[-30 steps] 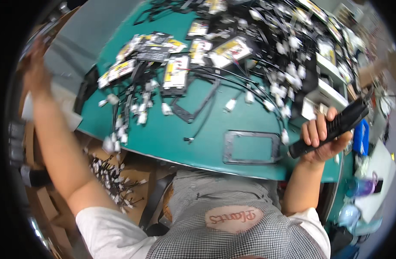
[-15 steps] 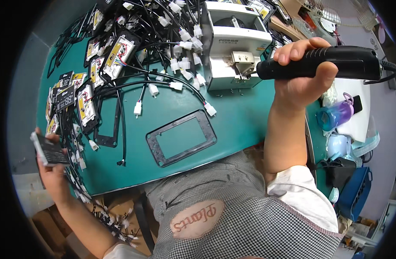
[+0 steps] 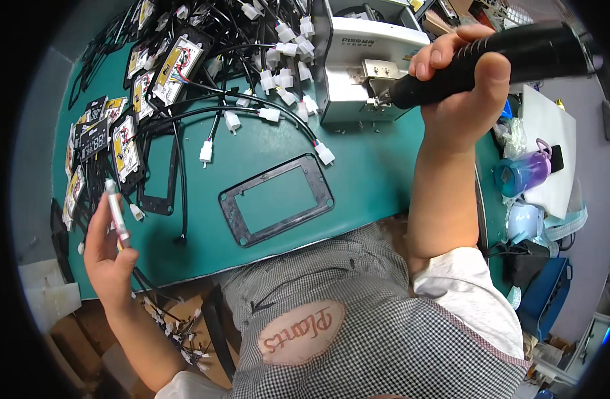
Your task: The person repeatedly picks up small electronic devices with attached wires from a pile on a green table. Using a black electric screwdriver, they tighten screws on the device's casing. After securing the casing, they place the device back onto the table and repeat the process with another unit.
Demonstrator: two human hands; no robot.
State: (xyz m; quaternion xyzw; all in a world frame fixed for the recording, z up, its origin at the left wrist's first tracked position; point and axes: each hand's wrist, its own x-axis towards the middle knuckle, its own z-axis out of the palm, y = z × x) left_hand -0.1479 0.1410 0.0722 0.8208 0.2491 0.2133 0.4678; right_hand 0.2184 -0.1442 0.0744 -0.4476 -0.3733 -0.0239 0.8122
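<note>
My left hand point(image 3: 109, 263) holds a display module point(image 3: 117, 216) at the table's left edge, pinched between thumb and fingers and seen edge-on as a thin pale strip. A dark cable hangs below that hand. My right hand point(image 3: 461, 120) is wrapped around a black electric screwdriver point(image 3: 494, 63), tilted with its tip down to the left. The tip meets the metal outlet of a white screw feeder point(image 3: 348, 66); whether a screw is on it is too small to tell. In front lies an empty black plastic frame point(image 3: 313, 181), flat on the green mat point(image 3: 371, 179).
Several circuit boards in black housings point(image 3: 179, 70) and loose display modules point(image 3: 96, 141) crowd the left side. Tangled black cables with white connectors point(image 3: 325, 154) fill the back. A second black frame point(image 3: 160, 199) lies under cables. At right stand a blue-purple bottle point(image 3: 524, 173) and a blue bin point(image 3: 547, 296).
My left hand has moved right and up, turning the display module from its dark face to edge-on. The screwdriver's rear end has risen, its tip shifting slightly left and down at the feeder.
</note>
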